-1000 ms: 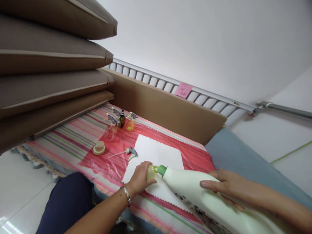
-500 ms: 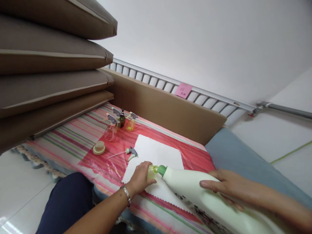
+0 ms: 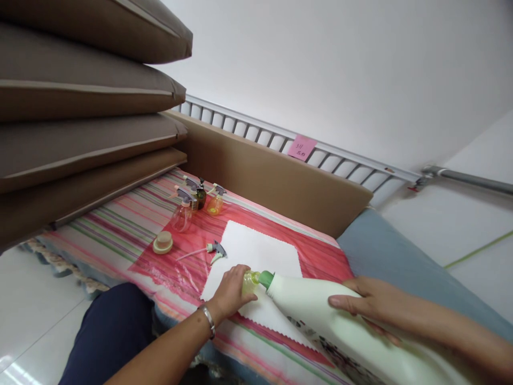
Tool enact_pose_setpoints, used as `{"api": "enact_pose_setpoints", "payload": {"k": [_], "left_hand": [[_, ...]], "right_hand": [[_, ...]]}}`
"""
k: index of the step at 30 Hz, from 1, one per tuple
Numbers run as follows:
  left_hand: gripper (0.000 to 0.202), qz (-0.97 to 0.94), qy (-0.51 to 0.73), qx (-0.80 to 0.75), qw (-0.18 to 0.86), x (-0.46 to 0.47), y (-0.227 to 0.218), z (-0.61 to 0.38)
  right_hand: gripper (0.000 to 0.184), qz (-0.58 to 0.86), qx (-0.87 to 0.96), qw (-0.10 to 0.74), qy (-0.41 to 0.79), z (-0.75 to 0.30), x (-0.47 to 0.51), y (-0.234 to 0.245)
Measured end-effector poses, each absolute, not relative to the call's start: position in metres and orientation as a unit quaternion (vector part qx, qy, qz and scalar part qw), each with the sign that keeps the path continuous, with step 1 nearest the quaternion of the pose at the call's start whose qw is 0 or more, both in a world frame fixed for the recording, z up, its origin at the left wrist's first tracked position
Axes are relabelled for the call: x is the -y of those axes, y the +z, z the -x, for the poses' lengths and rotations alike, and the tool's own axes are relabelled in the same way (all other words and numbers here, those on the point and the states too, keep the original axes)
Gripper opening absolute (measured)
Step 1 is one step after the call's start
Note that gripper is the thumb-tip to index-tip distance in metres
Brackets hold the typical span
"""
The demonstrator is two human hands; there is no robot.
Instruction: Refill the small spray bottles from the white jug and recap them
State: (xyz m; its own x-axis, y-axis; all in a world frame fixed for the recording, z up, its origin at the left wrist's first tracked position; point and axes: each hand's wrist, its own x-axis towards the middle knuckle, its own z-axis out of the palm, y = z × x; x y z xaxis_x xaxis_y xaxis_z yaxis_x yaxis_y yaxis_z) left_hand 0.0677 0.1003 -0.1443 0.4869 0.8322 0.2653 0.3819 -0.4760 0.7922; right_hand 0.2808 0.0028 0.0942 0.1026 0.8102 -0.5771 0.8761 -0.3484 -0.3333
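My right hand (image 3: 366, 307) grips a large white jug (image 3: 316, 313) with a green neck, tilted so its mouth meets a small yellow-green bottle (image 3: 250, 282). My left hand (image 3: 229, 293), a bracelet on its wrist, is wrapped round that small bottle, holding it on a white cloth (image 3: 256, 256). A loose spray head with its tube (image 3: 211, 251) lies just left of the cloth, and a tan round cap (image 3: 162, 243) lies further left.
Three small spray bottles (image 3: 198, 200) stand at the far end of the striped, plastic-covered bed (image 3: 120, 230). Brown cushions (image 3: 80, 96) are stacked at the left. A cardboard panel (image 3: 276, 182) and a white rail with a pink note (image 3: 301, 148) run behind. Grey-blue fabric (image 3: 385, 256) lies at the right.
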Motion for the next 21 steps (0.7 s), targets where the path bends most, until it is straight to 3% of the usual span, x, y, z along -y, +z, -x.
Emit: {"api": "enact_pose_setpoints", "payload": {"k": [21], "left_hand": [[0.062, -0.792, 0.338, -0.380, 0.338, -0.100, -0.145, -0.067]], "right_hand": [[0.035, -0.750, -0.561, 0.068, -0.345, -0.271, -0.001, 0.104]]}}
